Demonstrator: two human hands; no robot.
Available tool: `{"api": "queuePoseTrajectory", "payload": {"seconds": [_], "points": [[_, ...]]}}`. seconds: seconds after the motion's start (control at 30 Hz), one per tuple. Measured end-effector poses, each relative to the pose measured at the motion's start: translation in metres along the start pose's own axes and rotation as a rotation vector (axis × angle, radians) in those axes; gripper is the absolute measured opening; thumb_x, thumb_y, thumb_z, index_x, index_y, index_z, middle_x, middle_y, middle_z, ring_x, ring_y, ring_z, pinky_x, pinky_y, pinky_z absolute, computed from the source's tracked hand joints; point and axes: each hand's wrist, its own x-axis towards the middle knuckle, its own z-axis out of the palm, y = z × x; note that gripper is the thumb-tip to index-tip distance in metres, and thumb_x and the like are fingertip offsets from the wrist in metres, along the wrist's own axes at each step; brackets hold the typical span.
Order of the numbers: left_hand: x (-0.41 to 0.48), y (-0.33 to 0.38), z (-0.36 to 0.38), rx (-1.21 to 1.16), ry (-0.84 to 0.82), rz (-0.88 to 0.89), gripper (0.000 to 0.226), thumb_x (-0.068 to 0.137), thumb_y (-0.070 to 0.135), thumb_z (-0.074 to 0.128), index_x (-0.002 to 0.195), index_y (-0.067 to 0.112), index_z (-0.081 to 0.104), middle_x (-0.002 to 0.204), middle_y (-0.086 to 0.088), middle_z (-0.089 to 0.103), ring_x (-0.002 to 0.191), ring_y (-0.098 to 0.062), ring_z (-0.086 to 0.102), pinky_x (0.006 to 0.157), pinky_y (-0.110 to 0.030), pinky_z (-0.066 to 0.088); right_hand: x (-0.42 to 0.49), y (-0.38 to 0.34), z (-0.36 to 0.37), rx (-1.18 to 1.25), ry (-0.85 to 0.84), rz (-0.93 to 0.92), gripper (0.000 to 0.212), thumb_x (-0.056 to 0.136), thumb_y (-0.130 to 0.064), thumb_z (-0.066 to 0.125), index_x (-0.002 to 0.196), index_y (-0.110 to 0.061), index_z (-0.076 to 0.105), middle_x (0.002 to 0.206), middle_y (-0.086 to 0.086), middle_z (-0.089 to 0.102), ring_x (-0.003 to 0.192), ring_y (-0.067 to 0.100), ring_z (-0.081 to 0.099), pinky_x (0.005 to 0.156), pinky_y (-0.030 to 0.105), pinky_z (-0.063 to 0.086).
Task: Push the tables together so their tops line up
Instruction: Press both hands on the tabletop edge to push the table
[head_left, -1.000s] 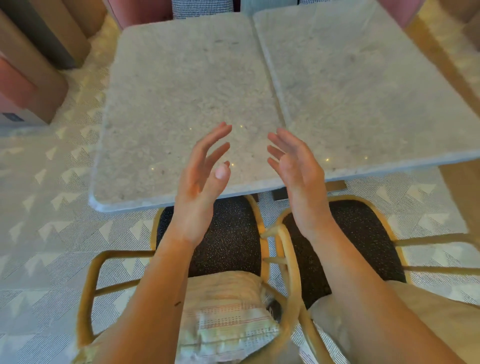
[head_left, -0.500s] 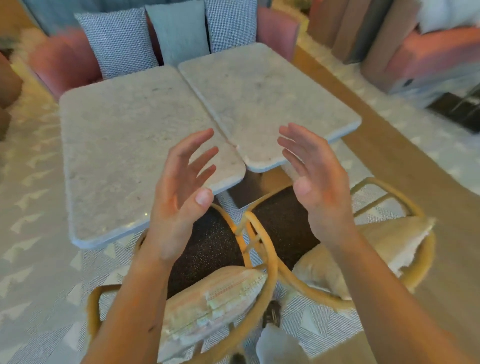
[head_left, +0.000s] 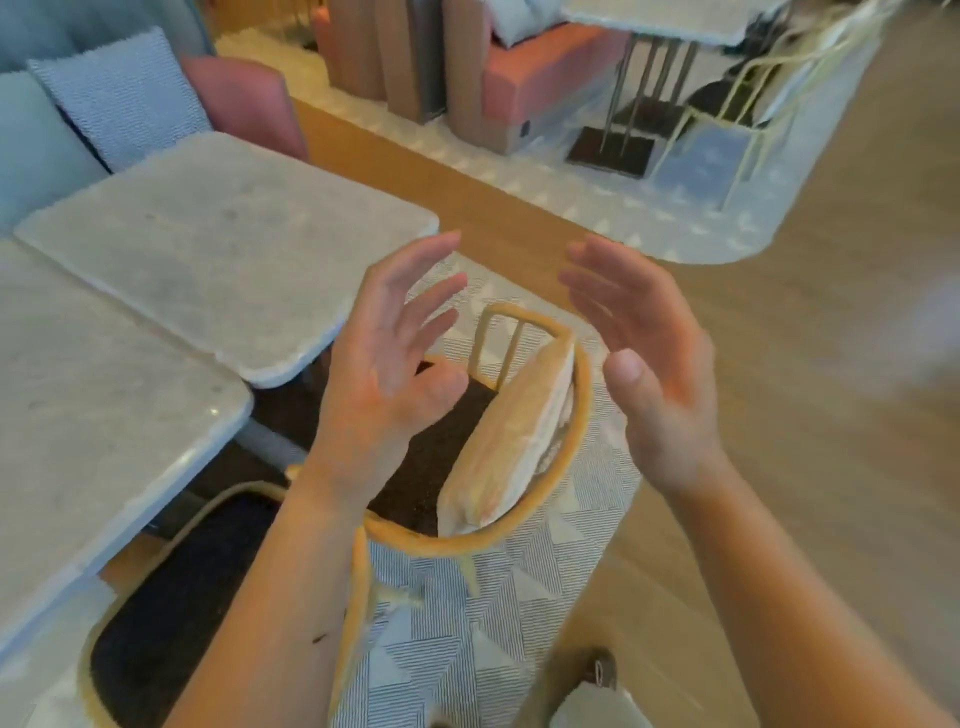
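Two pale marble-topped tables stand side by side at the left. The near table (head_left: 93, 415) fills the left edge. The far table (head_left: 223, 244) lies just behind it, with only a thin seam between their tops. The far table's near corner juts out past the near table's corner. My left hand (head_left: 384, 374) hovers in the air to the right of both tables, fingers spread and palm facing right. My right hand (head_left: 644, 364) hovers opposite it, palm facing left. Neither hand touches anything.
Two rattan chairs with dark seats (head_left: 447, 441) stand under the table edges; a cream cushion (head_left: 514, 436) leans in the right one. Grey and blue pillows (head_left: 119, 98) and a pink bench sit behind the tables. Another table and chair (head_left: 727, 104) stand far right across a wooden floor.
The view has swung right, so the tables slid to the left of the frame. Both hands stay raised and open, now over the right chair instead of over the table tops.
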Motion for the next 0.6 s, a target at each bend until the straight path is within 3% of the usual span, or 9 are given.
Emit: {"api": "queuePoseTrajectory", "payload": {"seconds": [0.3, 0.6], "points": [[0.091, -0.059, 0.197, -0.122, -0.209, -0.025, 0.082, 0.074, 0.077, 0.077, 0.143, 0.040, 0.052, 0.158, 0.011, 0.051, 0.150, -0.029, 0.048, 0.122, -0.052, 0.039, -0.010, 0.012, -0.207, -0.056, 0.237, 0.028, 0.093, 0.089, -0.076, 0.063, 0.148, -0.006, 0.044, 0.148, 0.014, 0.057, 0.138, 0.030, 0.059, 0.116, 0.043, 0.046], [0.158, -0.089, 0.311, -0.176, -0.291, -0.049, 0.084, 0.076, 0.075, 0.078, 0.144, 0.037, 0.049, 0.159, 0.005, 0.049, 0.151, -0.029, 0.048, 0.121, -0.048, 0.041, 0.005, 0.031, -0.333, -0.095, 0.299, 0.047, 0.098, 0.088, -0.075, 0.064, 0.149, -0.001, 0.042, 0.147, 0.017, 0.057, 0.139, 0.033, 0.059, 0.117, 0.043, 0.045]]}}
